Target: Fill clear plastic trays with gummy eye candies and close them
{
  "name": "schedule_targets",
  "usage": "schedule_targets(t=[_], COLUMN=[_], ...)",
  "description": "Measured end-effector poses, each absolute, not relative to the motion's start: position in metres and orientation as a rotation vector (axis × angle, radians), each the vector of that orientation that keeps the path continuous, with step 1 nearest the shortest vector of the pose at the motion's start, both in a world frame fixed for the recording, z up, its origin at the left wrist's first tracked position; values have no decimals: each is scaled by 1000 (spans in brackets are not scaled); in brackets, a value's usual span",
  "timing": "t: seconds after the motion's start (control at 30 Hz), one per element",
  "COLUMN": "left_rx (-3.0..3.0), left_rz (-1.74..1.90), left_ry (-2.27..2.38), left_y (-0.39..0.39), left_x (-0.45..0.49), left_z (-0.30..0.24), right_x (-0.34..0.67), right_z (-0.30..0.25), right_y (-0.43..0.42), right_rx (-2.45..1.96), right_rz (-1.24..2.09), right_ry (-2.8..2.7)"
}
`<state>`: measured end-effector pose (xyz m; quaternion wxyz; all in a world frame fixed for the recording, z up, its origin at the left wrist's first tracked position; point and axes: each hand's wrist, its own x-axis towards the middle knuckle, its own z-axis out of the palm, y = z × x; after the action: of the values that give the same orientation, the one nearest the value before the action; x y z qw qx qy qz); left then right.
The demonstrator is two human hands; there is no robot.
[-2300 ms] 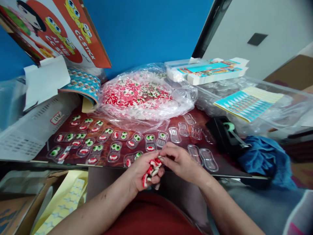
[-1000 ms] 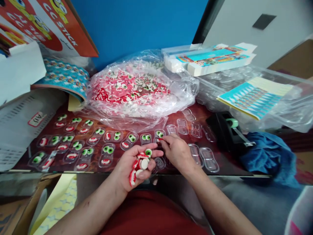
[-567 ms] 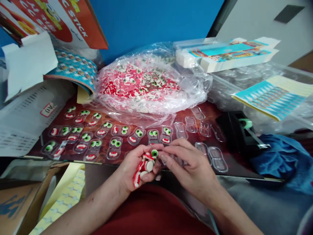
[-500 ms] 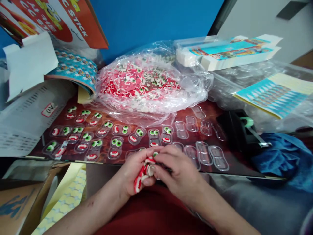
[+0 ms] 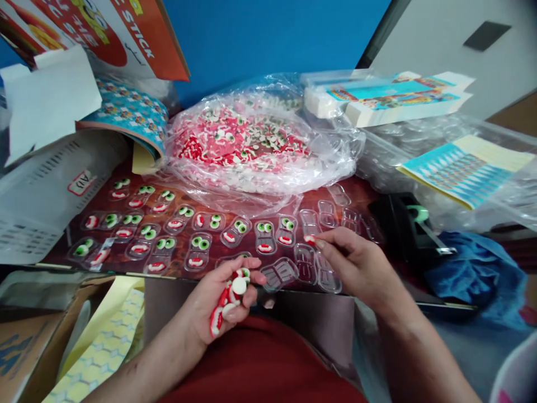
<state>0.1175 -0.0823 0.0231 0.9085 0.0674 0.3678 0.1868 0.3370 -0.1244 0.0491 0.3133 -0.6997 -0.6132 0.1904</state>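
My left hand (image 5: 216,294) is cupped palm-up at the near edge of the dark board (image 5: 138,263), closed around a handful of red-and-white mouth candies and eyeball candies (image 5: 229,294). My right hand (image 5: 356,263) reaches over the board and pinches one red mouth candy (image 5: 309,239) at the lower end of an empty clear blister tray (image 5: 310,221). Filled trays (image 5: 199,249), each with green eyes and a red mouth, lie in rows to the left. More empty trays (image 5: 327,210) lie around the right hand.
A big clear bag of loose candies (image 5: 247,143) sits behind the trays. Printed cartons (image 5: 390,98) and a sticker sheet (image 5: 461,168) lie at the right, a tape dispenser (image 5: 406,224) and blue cloth (image 5: 474,268) near the right edge. A grey basket (image 5: 46,201) stands left.
My right hand left the left palm with one red mouth candy and moved right and forward to an empty tray. The left hand stayed cupped with fewer candies showing.
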Motion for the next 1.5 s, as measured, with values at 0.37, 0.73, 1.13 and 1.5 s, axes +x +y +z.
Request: schedule_targets(t=[0.37,0.73,1.13,1.5], left_rx=[197,200,192,246], left_rz=[405,321,366,242], left_ry=[735,791,698,973], left_y=[-80,-87,-84,-99], left_x=[109,115,108,122], left_z=[27,20,21,26], right_x=[289,285,262,246], right_z=[36,28,18,36], right_y=[-155,-138,-131,-149], right_rx=[-1885,-1925,-2121,-1604], right_rz=[719,357,180,610], right_ry=[-1819,-1933,-2035,-2041])
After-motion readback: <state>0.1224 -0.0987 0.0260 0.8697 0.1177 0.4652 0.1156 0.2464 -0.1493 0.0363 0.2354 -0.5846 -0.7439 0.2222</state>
